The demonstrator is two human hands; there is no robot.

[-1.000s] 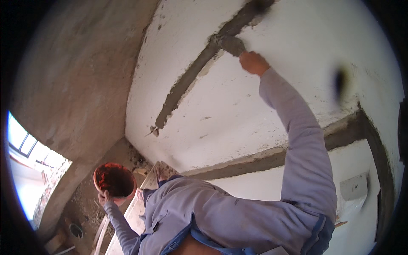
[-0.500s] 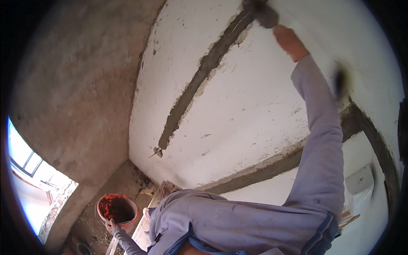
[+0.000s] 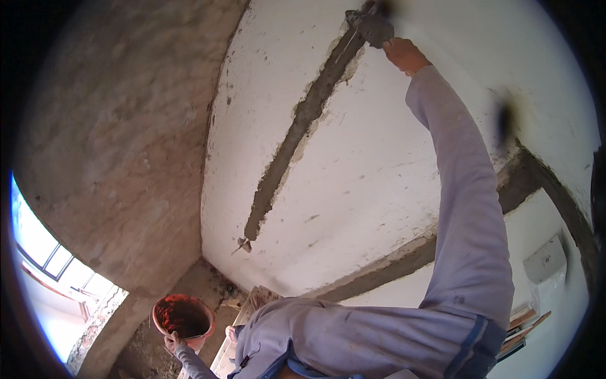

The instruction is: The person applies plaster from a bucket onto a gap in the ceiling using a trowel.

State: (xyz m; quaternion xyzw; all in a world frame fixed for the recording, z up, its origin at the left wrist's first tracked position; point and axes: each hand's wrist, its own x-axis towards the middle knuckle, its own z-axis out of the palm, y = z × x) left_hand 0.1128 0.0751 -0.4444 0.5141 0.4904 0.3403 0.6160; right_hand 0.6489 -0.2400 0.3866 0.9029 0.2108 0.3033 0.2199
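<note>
High on the white wall, my right hand (image 3: 406, 55) is closed around the handle of a trowel (image 3: 374, 30). Its grey, mortar-smeared blade lies over the upper end of a long strip of grey mortar (image 3: 309, 107), which runs slanting down to the left; whether the blade presses on it cannot be seen. Down at the lower left, my left hand (image 3: 173, 342) grips the rim of a reddish bucket (image 3: 197, 342). Dark stuff lies inside the bucket, and its inner wall is stained orange-red.
A second mortar strip (image 3: 404, 262) crosses the wall lower down. Left of the white wall stands a bare, brownish plastered wall (image 3: 126, 139), with a bright window opening (image 3: 53, 259) at the far left. Wooden boards (image 3: 224, 360) lie beside the bucket. Wood pieces (image 3: 524, 328) are at the lower right.
My right hand and the trowel have moved left, bringing the blade over the mortar strip. The view has shifted slightly, while my left hand keeps its hold on the bucket.
</note>
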